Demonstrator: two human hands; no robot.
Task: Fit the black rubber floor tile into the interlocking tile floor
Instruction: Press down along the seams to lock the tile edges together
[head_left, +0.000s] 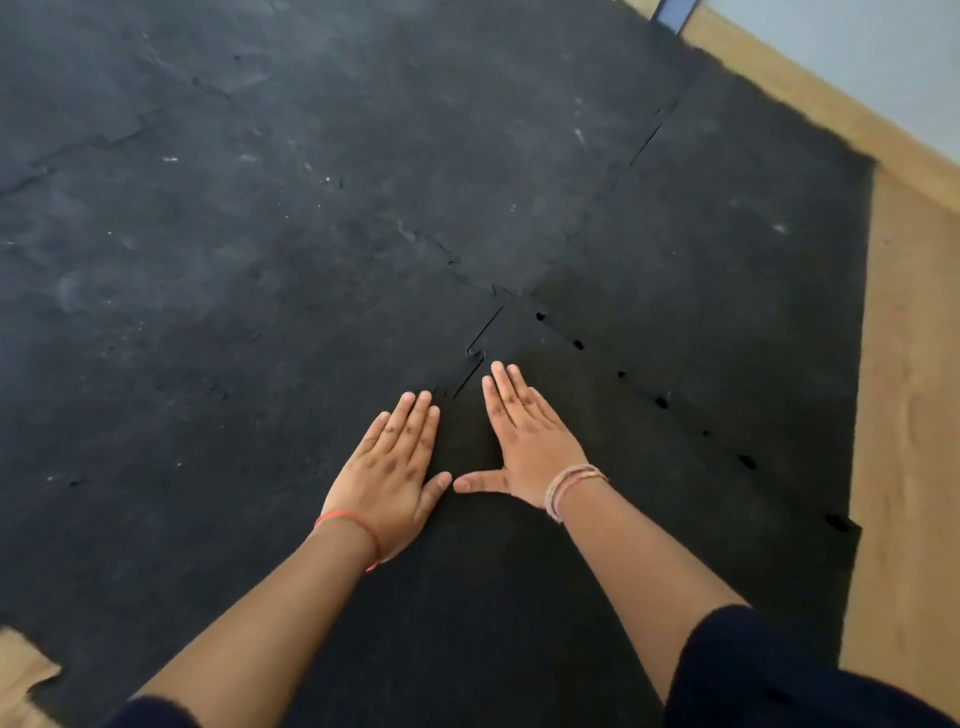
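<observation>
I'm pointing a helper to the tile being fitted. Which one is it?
Find the wooden floor strip on the right. The tile borders it, under the right hand. Unlike its dusty grey neighbours, it is clean black, with open gaps along its far seam.

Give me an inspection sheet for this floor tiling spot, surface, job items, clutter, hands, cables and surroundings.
Surface: black interlocking tile floor, scuffed and dusty with pale marks.
Job's things: black rubber floor tile lying under the hands; small gaps show along its right seam, left seam partly unclosed.
Clutter: nothing seen.
Grippers: left hand and right hand flat, palms down, fingers spread near the left seam; holding nothing.
Cables: nothing seen.
Surroundings: wooden floor to the right, pale wall beyond.
</observation>
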